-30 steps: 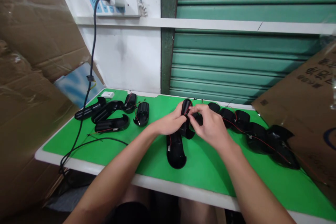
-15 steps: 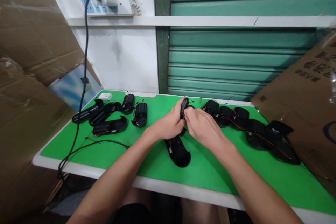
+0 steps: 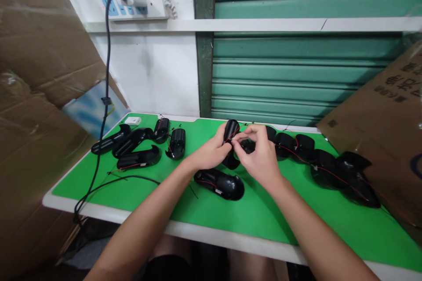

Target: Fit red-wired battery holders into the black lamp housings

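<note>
A black curved plastic housing point(image 3: 232, 126) is gripped in my left hand point(image 3: 212, 153), raised a little above the table, with a thin red wire point(image 3: 235, 133) across its face. My right hand point(image 3: 260, 153) is closed in a pinch at the wire's end, close to the housing; a tiny pale bit shows at the fingertips, too small to name for certain. Below both hands another black housing point(image 3: 227, 185) lies on the green tabletop point(image 3: 260, 219), with a red wire and a small white connector point(image 3: 218, 192) on it.
Several black housings point(image 3: 140, 158) with wires lie at the left, and a row of more point(image 3: 326, 167) runs along the right. A black cable point(image 3: 108, 61) hangs from a wall socket point(image 3: 132, 6) onto the table. Cardboard boxes point(image 3: 379, 123) flank both sides.
The held housing has turned so its wire shows. My right hand has shifted right and now pinches at the wire. The housing beneath has swung round to lie more crosswise.
</note>
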`<state>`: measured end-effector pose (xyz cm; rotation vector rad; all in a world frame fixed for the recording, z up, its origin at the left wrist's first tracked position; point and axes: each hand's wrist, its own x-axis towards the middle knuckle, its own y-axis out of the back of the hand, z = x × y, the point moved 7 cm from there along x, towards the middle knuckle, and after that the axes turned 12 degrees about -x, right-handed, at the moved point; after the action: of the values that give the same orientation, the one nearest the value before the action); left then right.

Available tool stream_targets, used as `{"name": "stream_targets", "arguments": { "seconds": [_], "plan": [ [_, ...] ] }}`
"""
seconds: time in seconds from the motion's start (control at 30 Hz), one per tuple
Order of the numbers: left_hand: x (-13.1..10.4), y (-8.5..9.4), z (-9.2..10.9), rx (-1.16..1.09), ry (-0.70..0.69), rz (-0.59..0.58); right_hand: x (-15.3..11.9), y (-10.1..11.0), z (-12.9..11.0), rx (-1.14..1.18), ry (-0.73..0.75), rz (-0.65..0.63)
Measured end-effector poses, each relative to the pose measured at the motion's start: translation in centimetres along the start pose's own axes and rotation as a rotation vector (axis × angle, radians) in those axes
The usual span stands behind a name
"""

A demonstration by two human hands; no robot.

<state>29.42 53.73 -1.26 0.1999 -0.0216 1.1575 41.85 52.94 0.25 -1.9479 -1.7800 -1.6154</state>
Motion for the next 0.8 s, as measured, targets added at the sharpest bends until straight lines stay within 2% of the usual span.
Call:
{"name": "stream_targets", "arguments": {
  "seconds": [0.07, 0.23, 0.33, 0.53, 0.67, 0.8],
  "plan": [
    [0.0, -0.1, -0.1, -0.001, 0.006, -0.001, 0.0, 0.2, -0.2, -0.028, 0.022, 0.005],
    [0.0, -0.5, -0.3, 0.079, -0.066, 0.005, -0.1, -0.1, -1.4, -0.318, 0.251, -0.027],
    [0.0, -0.7, -0.6, 0.137, -0.087, 0.027, -0.2, -0.7, -1.5, -0.398, 0.315, -0.067],
    [0.1, -0.8, 0.0, 0.089, -0.102, 0.016, -0.2, -0.2, -1.0, -0.273, 0.255, -0.006],
    [0.2, -0.3, 0.1, -0.063, -0.006, 0.017, -0.1, 0.4, -0.7, -0.162, 0.166, 0.046],
    [0.2, 0.0, -0.2, -0.096, 0.05, 0.034, -0.1, 0.2, -0.5, -0.119, 0.128, 0.035]
  ]
}}
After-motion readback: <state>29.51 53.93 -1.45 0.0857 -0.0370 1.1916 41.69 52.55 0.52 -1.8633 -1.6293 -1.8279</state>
